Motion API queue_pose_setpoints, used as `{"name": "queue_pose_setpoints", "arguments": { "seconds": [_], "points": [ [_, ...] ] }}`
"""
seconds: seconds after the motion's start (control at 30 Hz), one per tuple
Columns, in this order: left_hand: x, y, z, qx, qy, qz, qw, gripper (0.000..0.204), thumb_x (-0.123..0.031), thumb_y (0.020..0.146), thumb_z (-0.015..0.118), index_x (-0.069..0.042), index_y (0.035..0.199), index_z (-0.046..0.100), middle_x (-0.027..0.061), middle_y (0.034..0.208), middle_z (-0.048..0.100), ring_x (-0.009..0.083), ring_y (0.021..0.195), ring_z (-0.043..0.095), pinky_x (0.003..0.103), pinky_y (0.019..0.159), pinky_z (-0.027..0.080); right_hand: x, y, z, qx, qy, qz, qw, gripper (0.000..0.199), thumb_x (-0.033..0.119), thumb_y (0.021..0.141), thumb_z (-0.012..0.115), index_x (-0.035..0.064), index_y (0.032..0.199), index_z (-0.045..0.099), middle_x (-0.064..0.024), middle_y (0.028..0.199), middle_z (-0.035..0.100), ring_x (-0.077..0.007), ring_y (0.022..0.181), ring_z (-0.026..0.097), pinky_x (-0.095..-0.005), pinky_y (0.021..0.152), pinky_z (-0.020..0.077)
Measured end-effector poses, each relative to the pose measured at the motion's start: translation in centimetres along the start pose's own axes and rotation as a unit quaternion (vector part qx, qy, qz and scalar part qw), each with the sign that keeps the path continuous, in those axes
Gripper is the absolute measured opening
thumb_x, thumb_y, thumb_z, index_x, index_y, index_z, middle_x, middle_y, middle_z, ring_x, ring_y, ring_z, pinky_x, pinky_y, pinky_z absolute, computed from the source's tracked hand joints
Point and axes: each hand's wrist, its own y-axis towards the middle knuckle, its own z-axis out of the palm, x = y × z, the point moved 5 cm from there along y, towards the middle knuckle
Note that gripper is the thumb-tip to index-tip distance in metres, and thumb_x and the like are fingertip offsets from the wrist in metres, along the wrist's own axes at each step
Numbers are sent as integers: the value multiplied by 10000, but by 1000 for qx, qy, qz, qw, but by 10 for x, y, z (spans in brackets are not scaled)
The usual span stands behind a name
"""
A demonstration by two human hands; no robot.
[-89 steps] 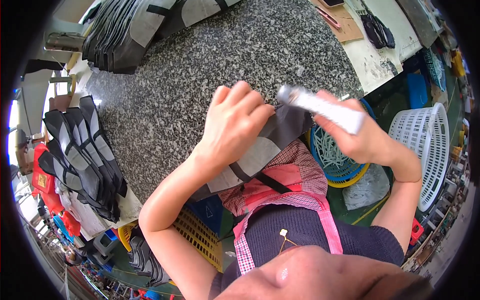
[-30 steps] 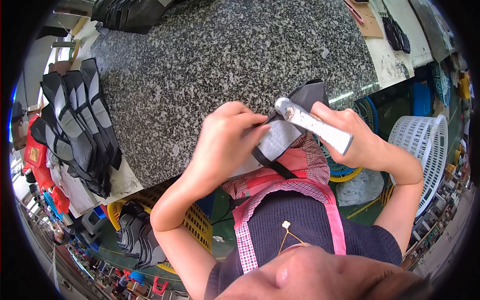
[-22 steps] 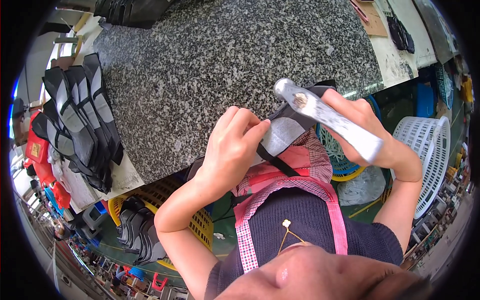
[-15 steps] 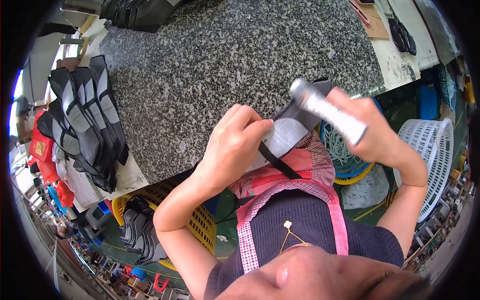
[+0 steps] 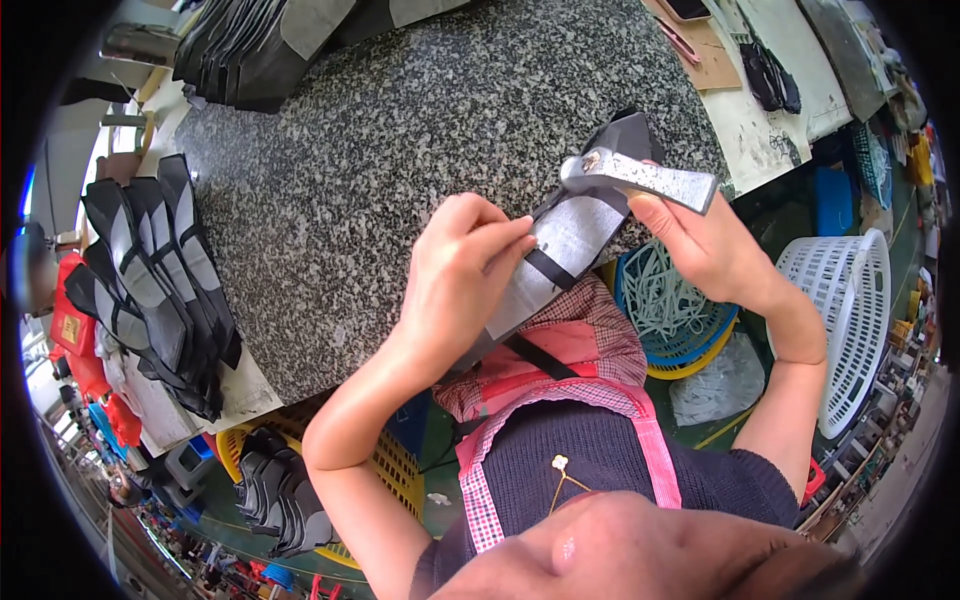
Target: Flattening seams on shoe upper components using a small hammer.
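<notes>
A flat black-and-grey leather piece (image 5: 575,232) with a thin black strip across it lies slanted over the near edge of the stone tabletop. My left hand (image 5: 462,265) pinches its left edge between thumb and fingertips. In my right hand (image 5: 700,245) is a hammer, its handle mostly hidden by my fingers. The silver hammer head (image 5: 655,182) sits over the upper part of the piece, its round face at the left edge. Whether it touches the leather I cannot tell.
The speckled stone slab (image 5: 400,130) fills the middle. Stacked leather pieces (image 5: 150,260) lie at left, more (image 5: 260,45) at the far left. Beside my right arm stand a blue basket of pale strips (image 5: 665,290) and a white basket (image 5: 845,320). A yellow basket (image 5: 395,480) stands below left.
The hammer has come down onto or near the leather piece and its head has turned. More of the piece now lies over the slab. The whole view has shifted slightly.
</notes>
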Motion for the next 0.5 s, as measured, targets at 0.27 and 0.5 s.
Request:
{"name": "queue_pose_setpoints", "arguments": {
  "seconds": [0.27, 0.5],
  "points": [
    [-22, -7, 8, 13, 168, 134, 977, 265, 16, 764, 712, -5, 1028, 695, 76, 856, 586, 235, 750, 581, 347, 627, 512, 14, -2, 11, 115, -74, -99, 986, 295, 25, 903, 552, -15, 1191, 603, -170, 898, 562, -372, 695, 641, -394, 616, 517],
    [-17, -7, 4, -8, 137, 125, 983, 224, -50, 772, 724, -6, 990, 706, 77, 836, 593, 244, 757, 597, 354, 640, 511, 33, -5, 5, -21, 3, -145, 989, 247, 48, 954, 531, -21, 1184, 588, -197, 746, 608, -316, 652, 685, -403, 591, 512]
  ]
}}
